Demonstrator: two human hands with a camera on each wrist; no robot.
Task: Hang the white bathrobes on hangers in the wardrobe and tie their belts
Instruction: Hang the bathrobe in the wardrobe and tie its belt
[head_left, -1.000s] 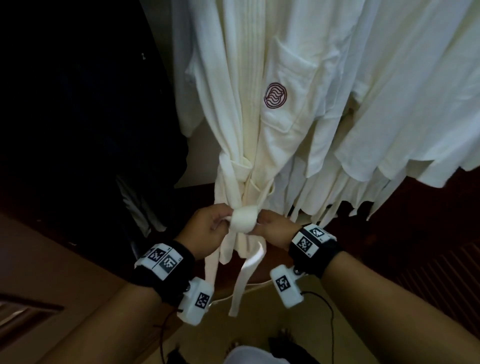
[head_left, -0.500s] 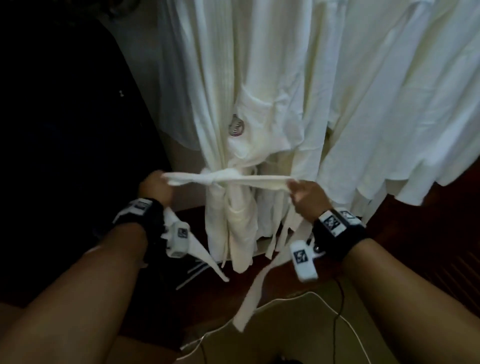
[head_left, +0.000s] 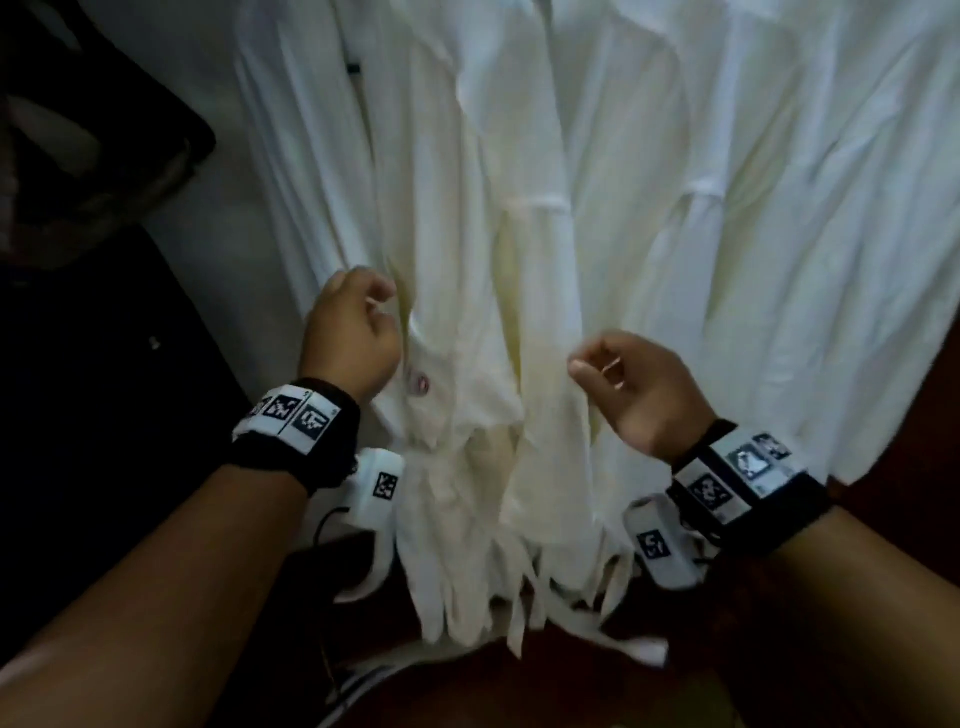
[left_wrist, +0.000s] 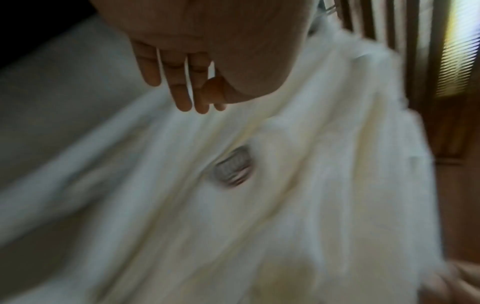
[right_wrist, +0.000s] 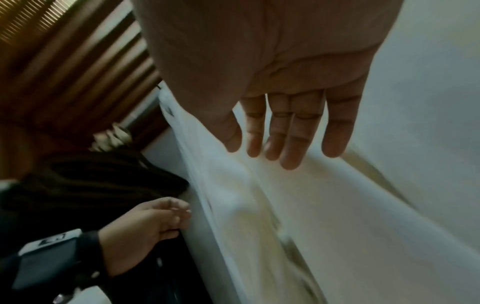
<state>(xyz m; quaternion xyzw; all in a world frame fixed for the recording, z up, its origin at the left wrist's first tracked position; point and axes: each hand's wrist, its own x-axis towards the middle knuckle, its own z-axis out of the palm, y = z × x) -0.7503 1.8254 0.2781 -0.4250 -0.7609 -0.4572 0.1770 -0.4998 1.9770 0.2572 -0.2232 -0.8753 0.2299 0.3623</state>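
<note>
White bathrobes (head_left: 545, 260) hang in a row in the wardrobe, belt ends dangling above its dark wooden floor (head_left: 883, 597), slatted wood behind. The left hand (head_left: 353, 338) and right hand (head_left: 639, 389) hover before the front robe with fingers loosely curled, holding nothing.

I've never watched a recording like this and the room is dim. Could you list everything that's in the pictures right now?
bathrobes: several, exact count unclear, white, hanging in a row across the middle and right
logo: one, reddish, on the front robe's chest beside the left hand
belt ends: several, white, dangling at the robes' lower edge
slats: brown wood, beside the robes
dark shape: one, black, upper left, too dim to identify
wrist bands: two, black with black-and-white markers, one per wrist
left hand: loosely curled, holding nothing, at the front robe
right hand: relaxed, holding nothing
</note>
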